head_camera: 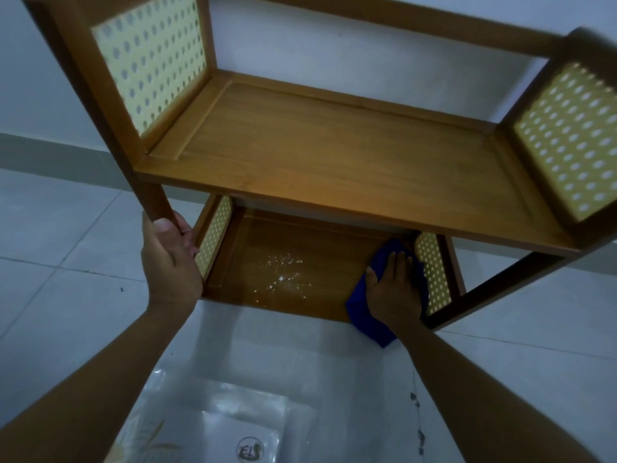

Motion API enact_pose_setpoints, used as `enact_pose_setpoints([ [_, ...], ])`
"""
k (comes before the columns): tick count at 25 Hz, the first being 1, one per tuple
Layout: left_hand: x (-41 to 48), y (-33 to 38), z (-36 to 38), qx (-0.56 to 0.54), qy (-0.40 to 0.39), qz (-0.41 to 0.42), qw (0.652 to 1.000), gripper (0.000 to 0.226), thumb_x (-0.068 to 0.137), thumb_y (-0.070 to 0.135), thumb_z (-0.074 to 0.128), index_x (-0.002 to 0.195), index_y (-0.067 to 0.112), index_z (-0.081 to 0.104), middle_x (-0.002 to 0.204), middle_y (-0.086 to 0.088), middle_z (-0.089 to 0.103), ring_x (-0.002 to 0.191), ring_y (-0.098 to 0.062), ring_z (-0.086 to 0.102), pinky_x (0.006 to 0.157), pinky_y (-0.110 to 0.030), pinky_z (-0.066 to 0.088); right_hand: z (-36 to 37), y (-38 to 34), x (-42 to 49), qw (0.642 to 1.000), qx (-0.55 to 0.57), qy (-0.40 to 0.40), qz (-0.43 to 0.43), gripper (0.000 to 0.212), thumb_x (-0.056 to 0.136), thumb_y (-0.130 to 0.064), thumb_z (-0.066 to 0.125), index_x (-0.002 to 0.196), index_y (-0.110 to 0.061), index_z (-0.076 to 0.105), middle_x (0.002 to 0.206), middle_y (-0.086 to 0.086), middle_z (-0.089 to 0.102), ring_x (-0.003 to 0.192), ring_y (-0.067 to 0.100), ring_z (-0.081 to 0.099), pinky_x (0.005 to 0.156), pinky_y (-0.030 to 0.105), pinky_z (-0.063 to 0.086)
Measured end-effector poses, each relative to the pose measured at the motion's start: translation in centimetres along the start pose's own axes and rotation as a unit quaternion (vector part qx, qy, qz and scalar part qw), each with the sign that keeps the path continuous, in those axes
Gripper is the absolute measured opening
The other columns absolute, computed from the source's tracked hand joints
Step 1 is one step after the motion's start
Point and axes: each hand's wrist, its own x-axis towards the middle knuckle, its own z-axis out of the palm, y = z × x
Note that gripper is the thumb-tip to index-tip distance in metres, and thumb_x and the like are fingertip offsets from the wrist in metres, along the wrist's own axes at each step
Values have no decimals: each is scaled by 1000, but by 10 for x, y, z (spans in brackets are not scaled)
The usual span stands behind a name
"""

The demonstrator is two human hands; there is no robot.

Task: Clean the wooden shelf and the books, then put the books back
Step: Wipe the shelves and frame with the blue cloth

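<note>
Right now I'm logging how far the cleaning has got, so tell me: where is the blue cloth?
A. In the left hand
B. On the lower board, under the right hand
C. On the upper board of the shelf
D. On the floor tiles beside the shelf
B: the right hand presses the blue cloth flat on the lower board, while the left hand grips the shelf's front post.

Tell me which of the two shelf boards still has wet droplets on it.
The lower shelf board, where the right hand presses the blue cloth. White droplets glisten at its middle; the upper shelf board looks dry and bare.
</note>
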Motion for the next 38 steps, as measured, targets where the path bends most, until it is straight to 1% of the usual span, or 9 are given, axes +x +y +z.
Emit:
enact_pose_setpoints([
  [2, 0, -1, 0, 8, 3, 5, 1000, 26, 100, 36, 18, 86, 29, 39, 70, 3, 42, 62, -5, 46, 57, -25, 42, -6, -1, 15, 1000, 1, -23, 2, 76, 97, -56, 9, 152, -2, 8, 159, 16, 9, 143, 32, 23, 106, 42, 36],
  [4, -1, -1, 0, 10, 5, 8, 1000, 26, 100, 35, 18, 86, 30, 40, 70, 3, 43, 63, -7, 47, 58, -28, 42, -12, -6, 23, 999, -4, -38, 19, 69, 101, -48, 20, 151, -1, 7, 159, 16, 7, 141, 33, 24, 102, 41, 38],
  [10, -1, -1, 1, 8, 7, 12, 1000, 26, 101, 31, 17, 87, 30, 39, 69, 5, 42, 61, -2, 46, 56, -22, 42, -12, -14, 30, 999, -33, 24, 30, 60, 101, -39, 32, 144, 2, 27, 154, 22, 18, 140, 38, 23, 102, 42, 37],
  [16, -1, 0, 1, 3, 7, 8, 1000, 27, 100, 37, 17, 86, 30, 39, 69, 5, 42, 61, -2, 45, 56, -22, 41, -11, -28, 34, 995, 47, 11, 89, 58, 101, -36, 35, 144, 1, 25, 154, 20, 11, 141, 38, 16, 110, 46, 25],
  [20, -2, 1, 2, 3, 8, 10, 1000, 27, 101, 33, 17, 87, 31, 39, 70, 5, 42, 60, -3, 45, 55, -23, 40, -9, -41, 32, 999, -1, 29, 43, 58, 101, -42, 33, 136, 4, 34, 149, 17, 15, 135, 37, 19, 115, 47, 17],
  [25, -1, 0, 2, 3, 8, 0, 1000, 27, 102, 25, 18, 85, 30, 39, 70, 5, 42, 60, 0, 44, 55, -23, 40, 9, -83, 20, 991, 21, -16, -131, 58, 102, -47, 23, 148, -13, 25, 150, 14, 19, 139, 35, 16, 119, 48, 4],
  [28, 0, 1, 2, -5, 2, 2, 1000, 26, 100, 32, 18, 85, 29, 39, 69, 5, 41, 59, -1, 44, 53, -23, 39, 8, -77, 24, 982, 37, -58, -174, 59, 101, -51, 17, 153, -24, 13, 157, 5, 11, 145, 27, 7, 119, 48, -2],
  [33, 0, 0, 1, -6, 1, 2, 1000, 27, 98, 41, 17, 86, 31, 39, 69, 6, 41, 60, -4, 44, 53, -24, 40, 5, -28, 20, 991, 33, -67, -115, 61, 97, -59, 11, 152, -36, 2, 161, -10, 0, 148, 15, -7, 117, 52, -9],
  [38, 0, 1, 3, -9, 8, -9, 1000, 27, 97, 41, 18, 85, 32, 39, 69, 5, 41, 60, -7, 44, 53, -24, 39, -2, 5, -2, 995, 5, -62, -75, 69, 91, -62, 3, 153, -31, -2, 162, -4, -3, 148, 19, -7, 117, 53, -6],
])
